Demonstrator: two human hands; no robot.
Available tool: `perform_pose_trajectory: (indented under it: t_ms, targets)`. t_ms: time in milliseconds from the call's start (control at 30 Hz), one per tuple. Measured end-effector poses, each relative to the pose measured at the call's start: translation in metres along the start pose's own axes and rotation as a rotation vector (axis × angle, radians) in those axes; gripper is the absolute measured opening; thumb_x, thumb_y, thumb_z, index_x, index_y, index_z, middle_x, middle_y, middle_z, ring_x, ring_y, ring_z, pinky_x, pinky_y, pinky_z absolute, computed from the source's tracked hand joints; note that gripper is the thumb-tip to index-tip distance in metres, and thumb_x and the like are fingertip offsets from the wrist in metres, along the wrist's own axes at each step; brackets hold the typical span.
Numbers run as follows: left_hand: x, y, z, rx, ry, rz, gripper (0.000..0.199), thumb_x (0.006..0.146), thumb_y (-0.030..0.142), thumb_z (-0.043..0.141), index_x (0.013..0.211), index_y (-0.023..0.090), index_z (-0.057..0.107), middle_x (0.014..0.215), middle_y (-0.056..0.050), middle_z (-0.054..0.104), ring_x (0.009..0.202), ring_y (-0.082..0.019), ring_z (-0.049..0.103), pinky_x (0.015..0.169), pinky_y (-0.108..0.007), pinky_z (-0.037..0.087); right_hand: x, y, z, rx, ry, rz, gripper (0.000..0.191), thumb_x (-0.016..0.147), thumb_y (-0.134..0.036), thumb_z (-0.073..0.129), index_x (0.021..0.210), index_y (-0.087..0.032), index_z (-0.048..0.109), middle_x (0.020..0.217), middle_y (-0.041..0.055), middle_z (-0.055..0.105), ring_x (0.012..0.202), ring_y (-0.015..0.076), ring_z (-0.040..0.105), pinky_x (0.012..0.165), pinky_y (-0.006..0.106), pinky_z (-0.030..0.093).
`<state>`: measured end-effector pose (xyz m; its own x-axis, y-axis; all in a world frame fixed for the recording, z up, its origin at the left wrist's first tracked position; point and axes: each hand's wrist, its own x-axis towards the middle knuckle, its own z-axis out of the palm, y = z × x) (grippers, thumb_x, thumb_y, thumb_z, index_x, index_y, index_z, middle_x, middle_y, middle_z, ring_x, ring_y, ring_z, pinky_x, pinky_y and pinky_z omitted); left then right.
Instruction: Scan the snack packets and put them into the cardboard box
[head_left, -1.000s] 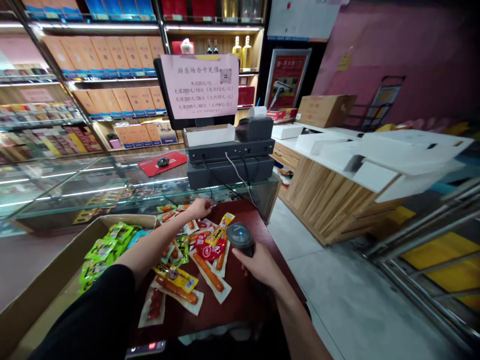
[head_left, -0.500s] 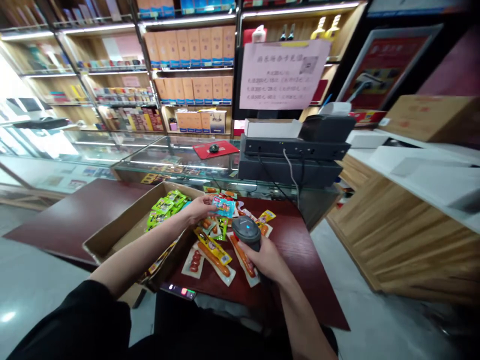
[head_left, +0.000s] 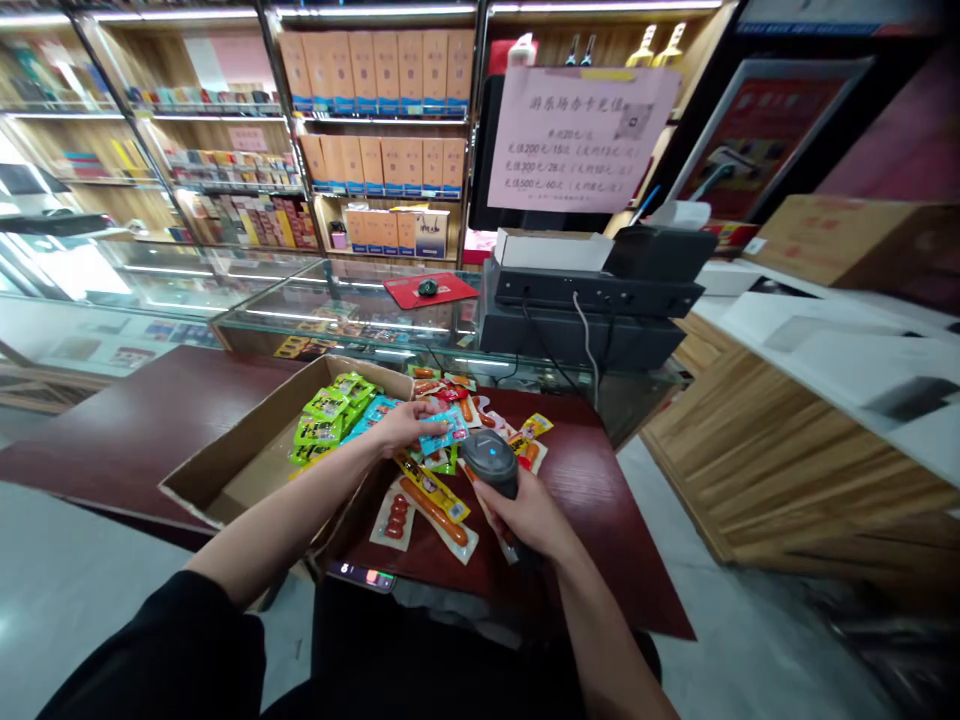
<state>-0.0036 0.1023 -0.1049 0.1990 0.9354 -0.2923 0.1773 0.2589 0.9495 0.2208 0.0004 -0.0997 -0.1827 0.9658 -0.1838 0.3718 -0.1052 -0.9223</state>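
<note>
We hold a blue packet (head_left: 445, 430) pinched in the left hand (head_left: 405, 428), above the sausages (head_left: 437, 516) on the dark red table (head_left: 607, 530). Our right hand (head_left: 532, 512) grips a scanner (head_left: 491, 458) close beside the packet; whether the two touch, we can't quite tell. Green packets (head_left: 322, 428) lie in the cardboard box (head_left: 266, 482).

Loose black left sleeve (head_left: 169, 640), elbow-length; black clothing (head_left: 427, 650) over the lap; bare forearms (head_left: 300, 510) and hands (head_left: 405, 427)
</note>
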Motion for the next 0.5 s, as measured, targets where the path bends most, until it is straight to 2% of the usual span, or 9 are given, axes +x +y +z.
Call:
perform_pose_trajectory:
  t_ms: [133,233,400,500]
  targets:
    - [-0.0008,0.0023,-0.0019,0.05,-0.054,-0.014,0.046,0.065,0.03,0.079,0.107,0.019,0.065,0.079,0.0,0.07,0.057,-0.01,0.061,0.046,-0.018,0.045,-0.0013,0.0041,-0.0029,-0.016,0.005,0.008,0.03,0.079,-0.049,0.062,0.081,-0.019,0.056,0.049,-0.0022,0.058,0.041,0.0133,0.055,0.04,0.023,0.044]
    - [-0.0011,0.0033,-0.0029,0.051,-0.069,0.001,0.047,0.065,0.03,0.078,0.109,0.019,0.066,0.081,0.0,0.071,0.06,-0.01,0.062,0.049,-0.019,0.046,-0.0017,0.0048,-0.0039,-0.041,0.011,-0.013,0.03,0.079,-0.048,0.062,0.084,-0.019,0.059,0.05,-0.0018,0.059,0.042,0.0135,0.056,0.041,0.023,0.044]
    - [0.0024,-0.002,-0.0038,0.037,0.005,0.037,0.041,0.06,0.029,0.082,0.095,0.018,0.064,0.078,0.001,0.07,0.058,-0.009,0.061,0.047,-0.017,0.045,-0.0027,0.0037,-0.003,-0.021,0.003,-0.007,0.031,0.078,-0.047,0.063,0.09,-0.019,0.06,0.051,-0.0019,0.059,0.041,0.0138,0.055,0.04,0.023,0.044]
    - [0.003,-0.0039,-0.0035,0.031,-0.021,0.055,0.038,0.059,0.031,0.082,0.088,0.017,0.063,0.076,0.001,0.069,0.055,-0.009,0.06,0.045,-0.017,0.044,-0.0033,0.0048,-0.0024,-0.017,0.001,-0.012,0.032,0.079,-0.048,0.063,0.092,-0.019,0.059,0.052,-0.002,0.059,0.041,0.014,0.055,0.04,0.024,0.045]
